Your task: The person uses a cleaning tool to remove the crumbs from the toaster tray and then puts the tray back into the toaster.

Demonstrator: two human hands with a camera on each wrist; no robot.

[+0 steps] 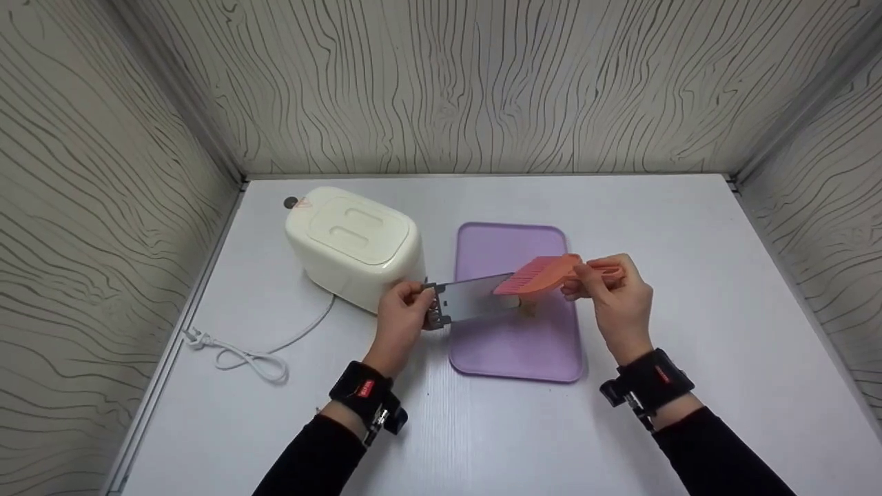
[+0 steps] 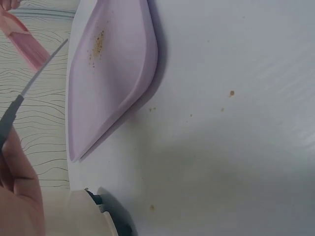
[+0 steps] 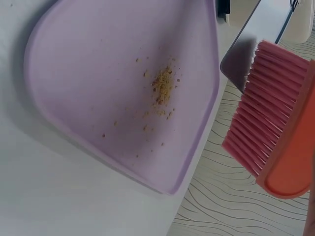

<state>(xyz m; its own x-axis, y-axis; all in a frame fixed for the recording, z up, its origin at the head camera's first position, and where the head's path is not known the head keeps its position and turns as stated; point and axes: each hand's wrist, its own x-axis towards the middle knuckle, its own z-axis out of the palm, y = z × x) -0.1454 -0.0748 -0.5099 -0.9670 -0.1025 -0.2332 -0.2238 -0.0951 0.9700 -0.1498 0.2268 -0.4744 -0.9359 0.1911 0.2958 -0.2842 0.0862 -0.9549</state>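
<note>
My left hand [image 1: 402, 313] pinches the dark slotted end of a flat metal crumb tray [image 1: 468, 300], which is tilted over the purple tray [image 1: 513, 355]. In my right hand [image 1: 623, 310] is the handle of an orange brush [image 1: 559, 274] with pink bristles. Its bristles [image 3: 268, 105] overlap the far end of the crumb tray in the right wrist view. Below, a small heap of brown crumbs [image 3: 162, 87] lies on the purple tray, with loose bits scattered around it. A cream toaster [image 1: 355, 248] stands beside my left hand, its top slots covered by a lid.
The toaster's white cord [image 1: 313, 322] runs left to a loop and plug [image 1: 198, 339] near the table's left edge. Several stray crumbs [image 2: 232, 93] dot the white table. Wood-grain panels [image 1: 482, 89] rise behind and at both sides.
</note>
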